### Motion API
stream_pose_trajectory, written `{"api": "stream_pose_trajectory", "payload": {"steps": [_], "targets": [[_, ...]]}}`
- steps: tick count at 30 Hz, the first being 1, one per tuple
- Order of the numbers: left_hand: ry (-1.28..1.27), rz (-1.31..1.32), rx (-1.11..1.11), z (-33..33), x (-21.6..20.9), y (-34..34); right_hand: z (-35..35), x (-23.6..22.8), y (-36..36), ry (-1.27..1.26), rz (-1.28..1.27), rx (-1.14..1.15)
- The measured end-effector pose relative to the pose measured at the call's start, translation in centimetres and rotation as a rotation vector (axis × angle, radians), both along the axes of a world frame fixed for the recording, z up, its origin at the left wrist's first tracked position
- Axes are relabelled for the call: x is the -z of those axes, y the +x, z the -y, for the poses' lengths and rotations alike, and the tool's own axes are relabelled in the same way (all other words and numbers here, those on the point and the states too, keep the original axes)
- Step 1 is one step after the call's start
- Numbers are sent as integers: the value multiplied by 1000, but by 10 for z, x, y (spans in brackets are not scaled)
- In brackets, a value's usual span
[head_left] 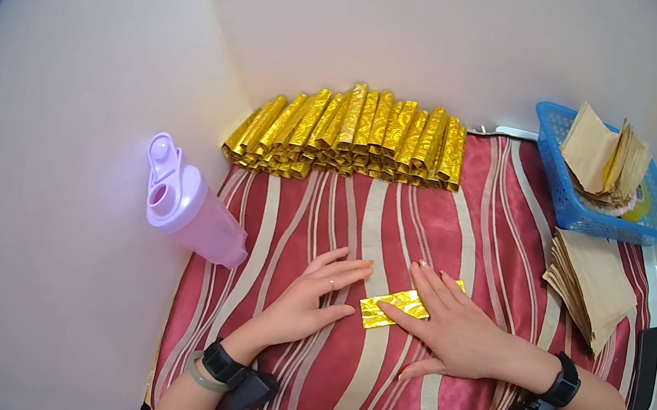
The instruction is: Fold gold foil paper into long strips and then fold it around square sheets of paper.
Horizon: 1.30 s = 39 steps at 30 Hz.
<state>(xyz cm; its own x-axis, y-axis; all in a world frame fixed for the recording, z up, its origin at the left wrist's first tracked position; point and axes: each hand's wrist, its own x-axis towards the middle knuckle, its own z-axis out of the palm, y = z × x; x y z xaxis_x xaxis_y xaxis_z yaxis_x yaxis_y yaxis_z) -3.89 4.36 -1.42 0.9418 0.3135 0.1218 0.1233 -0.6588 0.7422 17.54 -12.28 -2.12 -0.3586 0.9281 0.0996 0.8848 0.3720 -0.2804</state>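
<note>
A flat strip of shiny gold foil paper (395, 308) lies slantwise on the red striped cloth. My right hand (452, 328) rests palm down over its right part, fingers stretched out, hiding much of it. Just left of the strip, my left hand (319, 293) lies on the cloth with its fingers extended and nothing in them. The thumb of that hand points toward the strip without touching it. Farther back, several rolled gold foil tubes (350, 134) are stacked in a wide pile against the wall.
The red and cream striped cloth (374, 222) covers the table. A purple shaker bottle (192, 207) stands at the left edge. At the right, a blue plastic basket (606, 224) holds brown paper pieces (593, 151), and a brown paper stack (596, 283) lies before it. A dark flat object (645, 371) sits at the right edge.
</note>
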Motion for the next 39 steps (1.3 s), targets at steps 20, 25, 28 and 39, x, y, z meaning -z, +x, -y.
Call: {"api": "stream_pose_trajectory", "payload": {"steps": [20, 25, 28, 39], "targets": [[281, -117, -294, 11, 14, 14, -5, -7, -2, -41, 72, -24], [247, -115, -331, 9, 18, 13, -4, -5, -2, -13, 33, -26], [242, -80, -304, 1, 27, 11, -4, -5, -1, -1, 52, -30], [272, -86, -380, 8, 15, 18, -4, -2, -1, 19, 46, -29]]}}
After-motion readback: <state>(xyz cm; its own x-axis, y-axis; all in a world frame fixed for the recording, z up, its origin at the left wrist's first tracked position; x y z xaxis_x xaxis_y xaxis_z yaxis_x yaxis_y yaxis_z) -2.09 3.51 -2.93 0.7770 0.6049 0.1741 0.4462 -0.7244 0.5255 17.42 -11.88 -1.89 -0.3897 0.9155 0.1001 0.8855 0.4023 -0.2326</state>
